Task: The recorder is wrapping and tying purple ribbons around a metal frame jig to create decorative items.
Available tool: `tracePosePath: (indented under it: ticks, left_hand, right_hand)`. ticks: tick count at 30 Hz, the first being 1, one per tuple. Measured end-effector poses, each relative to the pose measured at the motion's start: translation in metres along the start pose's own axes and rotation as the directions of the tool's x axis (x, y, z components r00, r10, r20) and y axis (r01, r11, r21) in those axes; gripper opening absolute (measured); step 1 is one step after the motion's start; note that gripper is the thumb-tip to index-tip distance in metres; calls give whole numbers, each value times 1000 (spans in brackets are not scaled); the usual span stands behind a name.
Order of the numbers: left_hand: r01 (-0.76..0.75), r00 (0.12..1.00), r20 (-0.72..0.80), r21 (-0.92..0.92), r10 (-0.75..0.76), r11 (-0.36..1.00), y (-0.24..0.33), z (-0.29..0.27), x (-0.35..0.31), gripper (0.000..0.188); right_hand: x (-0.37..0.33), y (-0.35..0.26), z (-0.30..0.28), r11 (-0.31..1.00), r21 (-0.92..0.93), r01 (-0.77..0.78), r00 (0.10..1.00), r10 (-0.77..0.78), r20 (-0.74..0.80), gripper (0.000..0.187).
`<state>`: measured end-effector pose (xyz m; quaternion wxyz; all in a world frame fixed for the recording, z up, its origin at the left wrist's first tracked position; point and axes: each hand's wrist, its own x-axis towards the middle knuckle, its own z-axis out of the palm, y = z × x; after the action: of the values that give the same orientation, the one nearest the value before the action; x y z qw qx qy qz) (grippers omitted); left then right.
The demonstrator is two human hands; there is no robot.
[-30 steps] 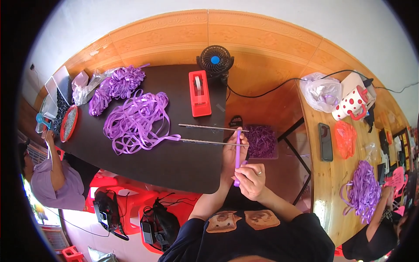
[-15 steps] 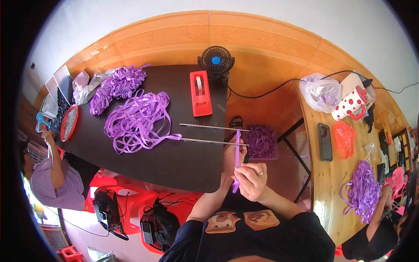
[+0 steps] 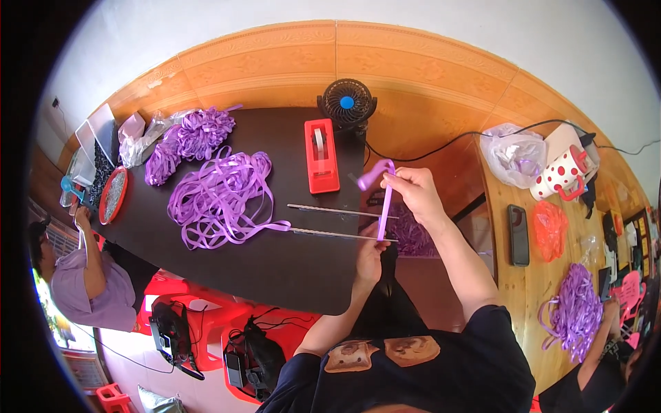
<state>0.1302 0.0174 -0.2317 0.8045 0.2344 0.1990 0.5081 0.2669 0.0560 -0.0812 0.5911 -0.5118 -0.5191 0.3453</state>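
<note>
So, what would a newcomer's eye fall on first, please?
Probably the loose tangle of purple ribbon on the dark table, left of two thin rods overhanging its right edge. Next come the red tape dispenser beyond the rods and the spotted cup on the wooden table at right.

Cam's up on the wearer's head over there, L one of a side-by-side fisheye pair, facing steeply down & a bit fwd, w/ the dark shirt (image 3: 475, 358) right up close at the btm edge. L hand (image 3: 371, 257) and R hand (image 3: 417, 194) sit near the lens, just R of mid-frame, w/ the dark bench (image 3: 275, 275) spreading L & the wooden bench (image 3: 509, 303) to the R. Tiled wall (image 3: 261, 55) is farther off up top, straight lines bowed into an arc, corners gone black.
</note>
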Motion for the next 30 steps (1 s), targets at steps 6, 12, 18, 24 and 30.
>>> tracePosePath:
  ticks: [6,12,18,24,30]
  left_hand:
    - [-145,983,-81,188,162,971,6,18,5,35]
    - [-255,953,-72,327,293,910,12,36,9,36]
    - [-365,888,40,670,459,647,13,36,21,29]
    - [-349,930,76,487,359,801,8,27,13,14]
    - [-153,983,-15,490,183,858,18,33,-24,15]
  right_hand:
    - [11,42,0,868,231,-440,897,438,64,17]
    - [6,91,0,834,230,-502,865,487,121,13]
    - [-18,105,0,821,226,-525,848,479,227,10]
    - [-60,109,10,628,267,-731,672,730,122,16]
    - [-117,124,-9,780,117,-615,788,612,66,19]
